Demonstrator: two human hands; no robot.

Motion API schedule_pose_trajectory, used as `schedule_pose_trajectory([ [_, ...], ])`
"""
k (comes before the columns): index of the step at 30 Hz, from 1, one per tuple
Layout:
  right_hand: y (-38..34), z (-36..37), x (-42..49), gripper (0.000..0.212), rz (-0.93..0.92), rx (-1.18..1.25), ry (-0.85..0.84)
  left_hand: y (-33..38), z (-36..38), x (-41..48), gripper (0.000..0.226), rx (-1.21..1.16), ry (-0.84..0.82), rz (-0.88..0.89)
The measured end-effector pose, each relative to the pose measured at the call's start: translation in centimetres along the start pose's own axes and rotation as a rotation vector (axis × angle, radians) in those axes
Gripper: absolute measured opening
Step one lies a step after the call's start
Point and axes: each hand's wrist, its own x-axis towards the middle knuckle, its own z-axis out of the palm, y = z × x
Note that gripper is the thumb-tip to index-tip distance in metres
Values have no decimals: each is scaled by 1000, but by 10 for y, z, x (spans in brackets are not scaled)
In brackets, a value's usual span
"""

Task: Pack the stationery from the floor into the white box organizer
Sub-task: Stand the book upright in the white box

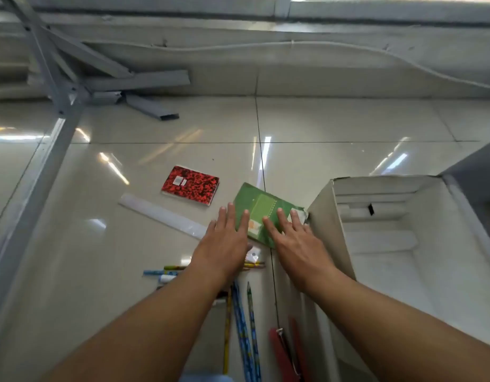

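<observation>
A green notebook (261, 205) lies on the tiled floor beside the white box organizer (325, 216). My left hand (226, 238) and my right hand (295, 238) reach over its near edge with straight fingers, fingertips on the cover. A red-and-black notebook (190, 184) lies further left, with a clear ruler (161, 215) in front of it. Several pencils (246, 321) and pens (162, 272) lie under my left forearm. A small eraser or sharpener (253, 255) sits between my hands. Red scissors (282, 351) lie near the box.
The white box organizer stands open on the right with inner dividers (376, 213). Grey metal frame legs (64, 86) and loose metal bars (153, 107) lie at the back left by the wall. A cable (293, 44) runs along the wall.
</observation>
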Motion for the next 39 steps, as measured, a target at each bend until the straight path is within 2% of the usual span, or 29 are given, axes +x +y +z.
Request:
schedule_pose_trajectory([
  [5, 6, 8, 17, 95, 63, 35, -24, -3, 3, 23, 76, -104, -72, -86],
  [9, 5, 9, 19, 94, 49, 2, -17, 0, 6, 24, 77, -135, 8, -89],
  [10, 3, 8, 19, 94, 49, 2, -29, 1, 5, 25, 74, -198, 40, -106],
  [13, -8, 7, 15, 89, 18, -31, -90, 0, -6, 30, 42, -505, 151, -213],
  [14, -10, 6, 13, 86, 6, -38, -96, -3, -9, 30, 39, -581, 186, -242],
  [16, -10, 0, 9, 79, 1, -27, -50, -7, -18, 24, 52, -651, 222, -252],
  [18, -5, -10, 7, 69, -28, -32, 62, -12, -26, 14, 74, -675, 233, -222],
  [20, 1, -26, -1, 55, -67, -6, 186, -18, -37, 4, 84, -739, 264, -217],
  [22, 2, -46, -15, 46, -87, 96, 253, -21, -54, -4, 83, -793, 313, -248],
  [24, -1, -67, -27, 45, -75, 299, 275, -21, -75, -10, 75, -852, 334, -282],
  [28, -3, -106, -39, 40, 60, 765, 163, -19, -114, -21, 35, -970, 301, -271],
  [31, 6, -125, -45, 28, 168, 982, 155, -15, -139, -25, 23, -935, 310, -258],
  [34, 17, -135, -52, 8, 253, 1092, 187, -4, -162, -24, 20, -893, 357, -204],
  [39, 44, -135, -60, 8, 430, 1096, 319, 34, -184, -12, 23, -985, 440, -71],
])
